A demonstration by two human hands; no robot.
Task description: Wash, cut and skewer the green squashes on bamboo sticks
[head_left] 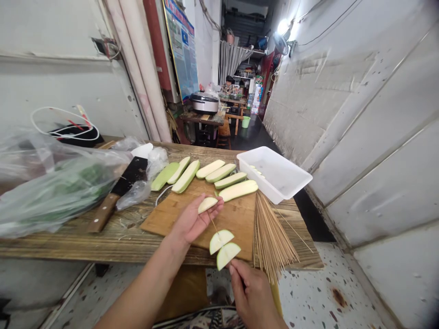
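The left hand (194, 220) grips a half-moon slice of pale green squash (207, 205) between thumb and fingers, holding it up off the surface, apparently so that it stays steady and its flat face is exposed. The right hand (252, 292) is clenched in a tight pinch low on a thin bamboo skewer (213, 225), which seems to give control over the long stick. Two similar slices (222, 247) sit threaded on that skewer just above the right fingers, spaced slightly apart, with the tip rising toward the left hand's slice.

Both hands work just in front of the wooden cutting board (236, 230), over its near edge. Long squash strips (238, 190) lie side by side on the far part of the board, within easy reach. Fanned bamboo skewers (270, 233) lie just right of the board, spread in a way that seems to make single sticks easy to draw out. Beyond its far right corner, a white plastic tub (274, 174) holds a few pale slices (256, 170). Left of the board rest a wooden-handled cleaver (124, 188) and a clear plastic bag of greens (58, 192).
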